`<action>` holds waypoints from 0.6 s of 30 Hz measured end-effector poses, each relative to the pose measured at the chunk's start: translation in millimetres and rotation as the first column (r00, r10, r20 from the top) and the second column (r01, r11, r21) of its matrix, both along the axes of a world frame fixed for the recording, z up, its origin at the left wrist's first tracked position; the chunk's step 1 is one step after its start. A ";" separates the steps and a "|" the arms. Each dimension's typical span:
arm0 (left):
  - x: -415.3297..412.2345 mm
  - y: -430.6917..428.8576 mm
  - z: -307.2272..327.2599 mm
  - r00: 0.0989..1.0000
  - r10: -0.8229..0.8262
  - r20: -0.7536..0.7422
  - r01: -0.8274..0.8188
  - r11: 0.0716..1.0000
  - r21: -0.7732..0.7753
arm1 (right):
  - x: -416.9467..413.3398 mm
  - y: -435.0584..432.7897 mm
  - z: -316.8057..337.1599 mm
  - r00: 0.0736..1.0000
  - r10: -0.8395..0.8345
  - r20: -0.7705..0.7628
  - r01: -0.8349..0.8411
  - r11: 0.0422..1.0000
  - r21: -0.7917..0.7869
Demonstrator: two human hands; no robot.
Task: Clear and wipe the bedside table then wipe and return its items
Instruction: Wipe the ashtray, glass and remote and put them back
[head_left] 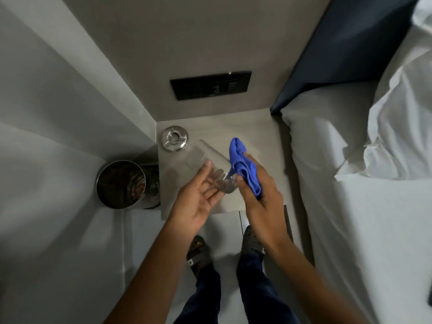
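Note:
A clear drinking glass [205, 163] lies tilted on its side in my left hand [198, 197], held above the grey bedside table [257, 129]. My right hand [259, 192] grips a bunched blue cloth [243, 167] that presses against the glass's base end. On the table's far left corner stands a round metal ashtray [174, 138].
A metal waste bin [124, 183] stands on the floor left of the table. The bed with white sheets [350, 206] and a pillow [313, 136] runs along the right. A black switch panel [210, 85] sits on the wall above the table. My sandalled feet [198, 251] stand below.

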State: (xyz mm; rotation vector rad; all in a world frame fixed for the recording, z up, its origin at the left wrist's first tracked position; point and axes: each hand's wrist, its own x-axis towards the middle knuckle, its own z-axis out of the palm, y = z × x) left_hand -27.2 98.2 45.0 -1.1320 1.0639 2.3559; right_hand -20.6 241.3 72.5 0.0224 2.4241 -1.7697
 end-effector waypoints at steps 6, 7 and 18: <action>-21.1 32.3 6.3 0.998 0.058 -0.012 -0.049 0.929 0.366 | 9.0 13.5 -26.0 0.908 0.285 -0.306 -0.137 0.895 0.424; -24.3 38.1 5.5 0.997 0.072 -0.005 -0.065 0.927 0.370 | 3.6 15.1 -27.3 0.909 0.276 -0.313 -0.117 0.889 0.443; -46.4 60.4 -19.8 0.990 0.088 0.107 -0.118 0.939 0.322 | -8.1 36.9 -43.3 0.928 0.272 -0.255 -0.103 0.844 0.526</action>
